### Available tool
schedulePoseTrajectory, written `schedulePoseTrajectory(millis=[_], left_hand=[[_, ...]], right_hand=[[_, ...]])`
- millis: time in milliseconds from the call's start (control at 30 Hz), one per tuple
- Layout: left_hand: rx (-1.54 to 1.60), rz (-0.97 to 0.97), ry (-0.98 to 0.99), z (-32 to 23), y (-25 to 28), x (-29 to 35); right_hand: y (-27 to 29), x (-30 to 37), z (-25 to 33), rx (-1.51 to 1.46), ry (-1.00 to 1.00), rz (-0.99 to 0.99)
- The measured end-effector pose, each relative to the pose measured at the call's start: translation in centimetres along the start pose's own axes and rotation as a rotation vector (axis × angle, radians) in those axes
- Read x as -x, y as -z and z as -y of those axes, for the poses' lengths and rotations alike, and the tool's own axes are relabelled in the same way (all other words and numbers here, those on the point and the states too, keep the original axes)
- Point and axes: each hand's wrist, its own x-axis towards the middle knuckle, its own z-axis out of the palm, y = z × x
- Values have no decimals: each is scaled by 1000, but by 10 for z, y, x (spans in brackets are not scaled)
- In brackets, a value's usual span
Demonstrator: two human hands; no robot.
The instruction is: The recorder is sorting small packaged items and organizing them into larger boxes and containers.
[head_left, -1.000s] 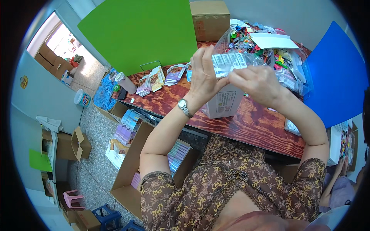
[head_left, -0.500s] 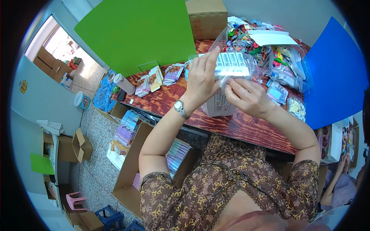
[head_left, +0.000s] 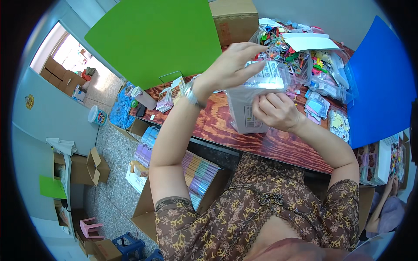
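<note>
A white box (head_left: 246, 108) in a clear plastic bag stands upright on the reddish wood-grain table in front of me. Labels with dark print show on its top, partly under glare. My left hand (head_left: 233, 65) is over the far left of the box top, its fingers stretched out and apart, gripping nothing. At the near right edge of the top, my right hand (head_left: 278, 111) has its fingers curled closed on the clear bag (head_left: 276, 78).
A heap of small colourful pieces (head_left: 283, 48) lies behind the box, with bagged pieces to the right. Green (head_left: 156, 43) and blue (head_left: 383, 87) panels flank the table. Card stacks (head_left: 167, 98) and a tumbler (head_left: 143, 98) stand left. Packets fill a carton (head_left: 200, 174) below.
My left hand has come off the bag and swung up and over the box top, fingers now pointing right. My right hand has curled tighter at the bag's near edge.
</note>
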Motion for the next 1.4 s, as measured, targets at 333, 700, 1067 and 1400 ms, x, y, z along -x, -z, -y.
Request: schedulePoseTrajectory(millis=[333,700,1067,1400], left_hand=[[127,351,117,27,-3,-37],[-179,29,-230,24,-17,-25],[249,64,116,21,5,-37],[-56,239,-48,33,-11,-31]], right_hand=[[3,-2,1,-78,-26,19],[1,-7,1,-100,-22,-23],[4,1,-3,-137,-44,-7],[7,-4,-1,-142,-27,-10]])
